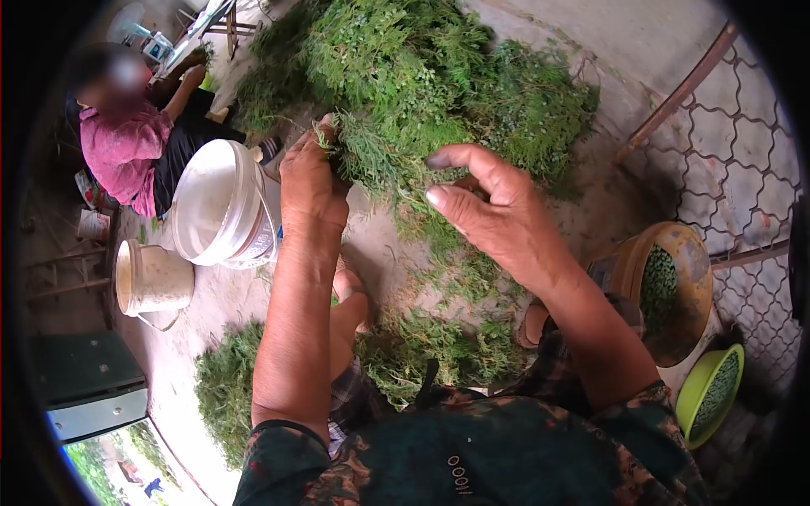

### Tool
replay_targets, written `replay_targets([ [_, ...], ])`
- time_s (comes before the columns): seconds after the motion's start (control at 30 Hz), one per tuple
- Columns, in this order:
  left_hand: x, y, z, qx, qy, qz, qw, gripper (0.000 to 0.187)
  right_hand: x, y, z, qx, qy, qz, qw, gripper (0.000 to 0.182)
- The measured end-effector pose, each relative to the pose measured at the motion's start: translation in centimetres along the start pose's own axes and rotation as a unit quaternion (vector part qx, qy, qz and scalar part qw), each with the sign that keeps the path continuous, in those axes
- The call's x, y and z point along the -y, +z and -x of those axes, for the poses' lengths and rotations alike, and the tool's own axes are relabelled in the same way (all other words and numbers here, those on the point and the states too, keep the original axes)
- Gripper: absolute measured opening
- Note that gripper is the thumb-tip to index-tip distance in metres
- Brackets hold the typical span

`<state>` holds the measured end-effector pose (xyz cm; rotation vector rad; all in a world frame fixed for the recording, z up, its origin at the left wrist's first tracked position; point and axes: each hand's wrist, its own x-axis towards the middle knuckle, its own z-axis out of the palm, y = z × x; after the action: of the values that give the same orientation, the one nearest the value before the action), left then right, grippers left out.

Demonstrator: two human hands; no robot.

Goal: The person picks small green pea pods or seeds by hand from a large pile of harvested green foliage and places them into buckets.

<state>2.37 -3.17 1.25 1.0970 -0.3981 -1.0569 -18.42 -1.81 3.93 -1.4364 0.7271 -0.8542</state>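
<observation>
My left hand (pixel 310 181) is closed around a sprig of feathery green branches (pixel 371 156), gripping it near its top, while my right hand (pixel 485 211) pinches at the same sprig from the other side, thumb and forefinger drawn together on the fine tips and the other fingers loosely curled. The sprig hangs in the air between my hands, just in front of the big heap of cut greenery (pixel 439 76) piled on the concrete floor (pixel 591 42). By my judgement the work is somewhere in the middle: that heap ahead is large and untouched, while flatter, looser litter of greens (pixel 422 341) lies spread near my knees and a second patch (pixel 226 388) sits off to my left. On my right a worn brownish bucket (pixel 675 253) holds a good layer of small round green bits, and a lime-green bowl (pixel 713 392) beside it holds more of the same. The foliage is soft, scaly and frond-like; the containers are smooth plastic. To my left a white bucket (pixel 221 207) lies tilted on its side, a smaller cream pail (pixel 152 278) near it, and another person in a pink top (pixel 122 148) sits beyond them.
</observation>
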Motion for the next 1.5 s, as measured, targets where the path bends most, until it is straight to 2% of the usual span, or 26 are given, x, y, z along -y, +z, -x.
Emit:
replay_targets([
  [0.13, 0.0, -0.1, 0.2, 0.011, 0.008, -0.015, 1.0, 0.015, -1.0, 0.6, -0.1, 0.01, -0.021, 0.011, 1.0, 0.031],
  [0.23, 0.0, -0.2, 0.3, 0.001, 0.017, -0.032, 0.999, 0.018, -1.0, 1.0, -0.1, 0.025, 0.025, -0.02, 0.999, 0.032],
  [0.33, -0.3, -0.3, 0.1, -0.029, 0.016, -0.03, 0.999, 0.015, -2.2, 1.3, -0.2, -0.052, -0.056, 0.058, 0.995, 0.034],
  [0.37, -0.4, -0.3, 0.1, -0.038, 0.019, -0.025, 0.999, 0.013, -2.4, 1.3, -0.2, -0.088, -0.142, 0.165, 0.972, 0.036],
  [0.43, -0.5, -0.4, 0.1, -0.048, 0.022, -0.018, 0.998, 0.012, -2.4, 1.5, 0.0, -0.121, -0.225, 0.269, 0.929, 0.038],
  [0.5, -0.4, -0.5, 0.1, -0.052, 0.024, -0.027, 0.998, 0.014, -2.3, 2.0, 0.5, -0.09, -0.197, 0.286, 0.934, 0.042],
  [0.67, -0.2, -0.3, 0.8, -0.03, 0.014, -0.035, 0.999, 0.016, -2.7, 2.3, -0.8, -0.13, -0.202, 0.314, 0.919, 0.036],
  [0.73, -0.5, 0.2, 1.0, -0.014, 0.012, -0.021, 1.0, 0.016, -3.6, 2.3, -2.0, -0.186, -0.288, 0.26, 0.903, 0.024],
  [0.77, -0.7, 0.6, 1.1, -0.003, -0.014, -0.005, 1.0, 0.016, -3.4, 2.3, -2.3, -0.187, -0.294, 0.257, 0.901, 0.024],
  [0.83, -1.4, 0.6, 1.4, 0.008, -0.035, 0.011, 0.999, 0.016, -3.0, 2.1, -2.4, -0.201, -0.227, 0.218, 0.928, 0.015],
  [0.87, -1.7, 0.5, 1.6, 0.023, -0.075, 0.01, 0.997, 0.014, -2.4, 1.8, -2.3, -0.2, -0.214, 0.219, 0.931, 0.015],
  [0.93, -2.2, 0.3, 1.9, 0.033, -0.133, 0.007, 0.991, 0.011, -2.4, 1.2, -2.4, -0.208, -0.208, 0.229, 0.928, 0.015],
  [1.03, -2.2, 0.1, 1.9, 0.05, -0.137, -0.003, 0.989, 0.013, -2.6, 0.1, -2.8, -0.222, -0.216, 0.278, 0.909, 0.016],
  [1.13, -2.5, 0.7, 2.8, 0.089, -0.098, -0.058, 0.989, 0.013, -2.6, -1.3, -3.3, -0.227, -0.246, 0.399, 0.854, 0.018],
  [1.17, -2.5, 0.9, 2.9, 0.09, -0.1, -0.057, 0.989, 0.013, -2.4, -1.7, -3.4, -0.226, -0.245, 0.4, 0.854, 0.018],
  [1.23, -2.3, 0.9, 3.3, 0.098, -0.023, -0.1, 0.99, 0.013, -2.0, -2.7, -3.7, -0.245, -0.218, 0.46, 0.825, 0.016],
  [1.27, -2.3, 0.6, 3.1, 0.077, -0.005, -0.081, 0.994, 0.013, -2.0, -3.4, -3.8, -0.254, -0.183, 0.433, 0.845, 0.014],
  [1.3, -2.5, 0.0, 2.4, 0.072, -0.007, -0.074, 0.995, 0.012, -2.7, -4.3, -5.1, -0.281, -0.27, 0.357, 0.849, 0.012],
  [1.33, -3.0, -1.1, 1.6, 0.066, -0.018, -0.089, 0.994, 0.013, -2.7, -5.6, -4.6, -0.258, -0.153, 0.164, 0.94, 0.012],
  [1.37, -3.4, -1.6, 1.2, 0.061, -0.027, -0.105, 0.992, 0.014, -1.2, -5.9, -4.3, -0.221, -0.028, -0.041, 0.974, 0.012],
  [1.4, -3.4, -1.9, 1.2, 0.06, -0.026, -0.104, 0.992, 0.014, -0.3, -5.7, -3.8, -0.209, 0.004, -0.174, 0.962, 0.012],
  [1.43, -3.5, -1.9, 1.2, 0.044, -0.041, -0.076, 0.995, 0.014, -0.5, -5.5, -3.7, -0.207, 0.003, -0.174, 0.963, 0.012],
  [1.5, -3.6, -1.9, 1.2, 0.03, -0.058, -0.05, 0.997, 0.015, -0.9, -5.1, -3.3, -0.148, 0.053, -0.313, 0.937, 0.011],
])
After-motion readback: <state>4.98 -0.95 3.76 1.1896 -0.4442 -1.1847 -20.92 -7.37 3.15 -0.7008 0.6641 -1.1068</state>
